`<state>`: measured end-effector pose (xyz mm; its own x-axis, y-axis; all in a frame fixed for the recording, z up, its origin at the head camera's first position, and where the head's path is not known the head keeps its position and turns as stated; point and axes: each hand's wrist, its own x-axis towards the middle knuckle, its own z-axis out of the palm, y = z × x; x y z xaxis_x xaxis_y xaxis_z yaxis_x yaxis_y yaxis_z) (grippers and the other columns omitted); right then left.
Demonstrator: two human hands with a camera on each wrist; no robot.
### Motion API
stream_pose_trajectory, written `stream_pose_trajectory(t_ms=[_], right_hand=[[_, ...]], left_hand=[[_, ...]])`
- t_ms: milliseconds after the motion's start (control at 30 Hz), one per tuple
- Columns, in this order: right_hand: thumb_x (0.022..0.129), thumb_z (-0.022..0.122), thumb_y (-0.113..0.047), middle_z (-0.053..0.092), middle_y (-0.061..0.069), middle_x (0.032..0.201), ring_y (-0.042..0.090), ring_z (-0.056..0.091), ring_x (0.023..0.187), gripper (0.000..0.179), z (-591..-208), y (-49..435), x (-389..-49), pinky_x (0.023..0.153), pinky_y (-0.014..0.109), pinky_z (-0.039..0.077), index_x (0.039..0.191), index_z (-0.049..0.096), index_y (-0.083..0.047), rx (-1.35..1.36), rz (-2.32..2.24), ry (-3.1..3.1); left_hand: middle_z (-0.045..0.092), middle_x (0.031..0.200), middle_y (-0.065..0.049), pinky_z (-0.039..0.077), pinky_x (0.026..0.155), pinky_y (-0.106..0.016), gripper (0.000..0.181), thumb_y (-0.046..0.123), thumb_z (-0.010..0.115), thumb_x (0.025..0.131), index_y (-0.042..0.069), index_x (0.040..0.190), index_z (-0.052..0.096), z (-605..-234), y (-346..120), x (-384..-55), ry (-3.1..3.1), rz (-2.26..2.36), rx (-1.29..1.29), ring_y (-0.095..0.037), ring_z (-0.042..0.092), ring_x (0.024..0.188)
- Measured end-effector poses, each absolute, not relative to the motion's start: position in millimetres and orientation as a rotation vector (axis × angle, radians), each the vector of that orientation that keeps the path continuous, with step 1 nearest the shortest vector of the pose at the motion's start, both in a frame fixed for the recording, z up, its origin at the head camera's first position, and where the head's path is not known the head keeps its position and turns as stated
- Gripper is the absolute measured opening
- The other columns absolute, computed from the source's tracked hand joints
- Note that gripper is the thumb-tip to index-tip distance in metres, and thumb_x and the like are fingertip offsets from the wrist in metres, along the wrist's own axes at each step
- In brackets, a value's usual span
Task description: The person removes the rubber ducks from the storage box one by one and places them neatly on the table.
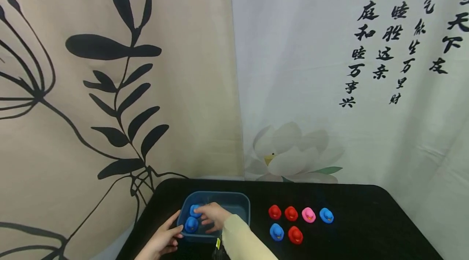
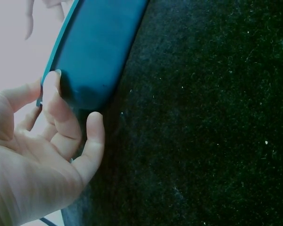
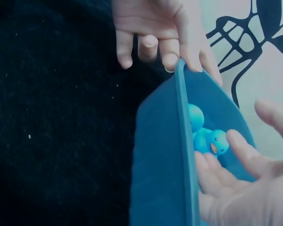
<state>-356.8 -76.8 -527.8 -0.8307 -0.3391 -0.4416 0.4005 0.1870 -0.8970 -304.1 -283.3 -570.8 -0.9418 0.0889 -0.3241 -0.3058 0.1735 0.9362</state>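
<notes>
A blue plastic basin [image 1: 231, 197] stands on the black table, with two blue toy ducks inside at its left end. My left hand [image 1: 164, 239] grips the basin's left rim, thumb and fingers on either side of it; in the left wrist view the little finger of that hand [image 2: 47, 150] stays off the basin. My right hand [image 1: 216, 215] reaches over the basin, its fingers spread and fairly straight. Its fingertips touch the farther blue duck [image 1: 195, 210]. The nearer blue duck [image 1: 191, 225] sits beside that one, close to the left wall.
To the basin's right lie several toy ducks: three red, including one red duck [image 1: 295, 235] in the near row, a pink duck [image 1: 308, 214], and two blue, one a blue duck [image 1: 276, 232]. A printed curtain [image 1: 205, 89] hangs behind the black table [image 1: 359, 227].
</notes>
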Motion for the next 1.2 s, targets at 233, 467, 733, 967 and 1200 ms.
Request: stream_pose_trajectory(t_ms=[233, 467, 733, 967, 1200], right_hand=[[0.088, 0.070, -0.032, 0.059, 0.028, 0.113, 0.044, 0.057, 0.108, 0.063, -540.0, -79.3, -360.5, 0.086, 0.069, 0.039, 0.131, 0.047, 0.008, 0.136, -1.708, 1.916], [0.090, 0.068, -0.029, 0.059, 0.029, 0.115, 0.045, 0.055, 0.110, 0.062, -544.1, -80.8, -360.1, 0.088, 0.071, 0.036, 0.132, 0.045, 0.011, 0.129, -1.677, 1.948], [0.090, 0.066, -0.020, 0.057, 0.029, 0.117, 0.046, 0.057, 0.106, 0.054, -541.7, -93.8, -354.7, 0.090, 0.063, 0.041, 0.128, 0.047, 0.013, 0.078, -1.622, 2.013], [0.089, 0.067, -0.016, 0.059, 0.027, 0.113, 0.042, 0.060, 0.101, 0.046, -541.4, -103.1, -350.8, 0.095, 0.059, 0.039, 0.121, 0.052, 0.013, 0.070, -1.589, 2.053], [0.087, 0.067, -0.006, 0.066, 0.011, 0.099, 0.032, 0.063, 0.097, 0.014, -543.0, -109.1, -345.3, 0.090, 0.048, 0.046, 0.099, 0.068, 0.002, -0.009, -1.595, 2.104]], left_hand=[[0.063, 0.082, -0.006, 0.049, 0.064, -0.034, 0.071, 0.025, 0.056, 0.097, 0.006, 0.154, 0.016, -568.1, -280.8, -304.3, 2.131, 1.840, -0.199, -0.013, 0.057, 0.061], [0.063, 0.082, -0.006, 0.049, 0.065, -0.034, 0.070, 0.024, 0.055, 0.097, 0.006, 0.154, 0.018, -567.2, -276.4, -306.2, 2.130, 1.826, -0.221, -0.014, 0.058, 0.064], [0.063, 0.082, -0.005, 0.050, 0.065, -0.035, 0.071, 0.024, 0.056, 0.097, 0.006, 0.153, 0.017, -566.0, -278.1, -305.2, 2.129, 1.822, -0.211, -0.013, 0.059, 0.063], [0.063, 0.082, -0.005, 0.050, 0.066, -0.035, 0.070, 0.025, 0.055, 0.098, 0.006, 0.153, 0.018, -565.4, -281.7, -304.7, 2.138, 1.821, -0.233, -0.014, 0.059, 0.064], [0.063, 0.081, -0.005, 0.050, 0.065, -0.034, 0.070, 0.025, 0.056, 0.097, 0.006, 0.153, 0.019, -566.1, -283.3, -303.7, 2.130, 1.833, -0.242, -0.013, 0.059, 0.063]])
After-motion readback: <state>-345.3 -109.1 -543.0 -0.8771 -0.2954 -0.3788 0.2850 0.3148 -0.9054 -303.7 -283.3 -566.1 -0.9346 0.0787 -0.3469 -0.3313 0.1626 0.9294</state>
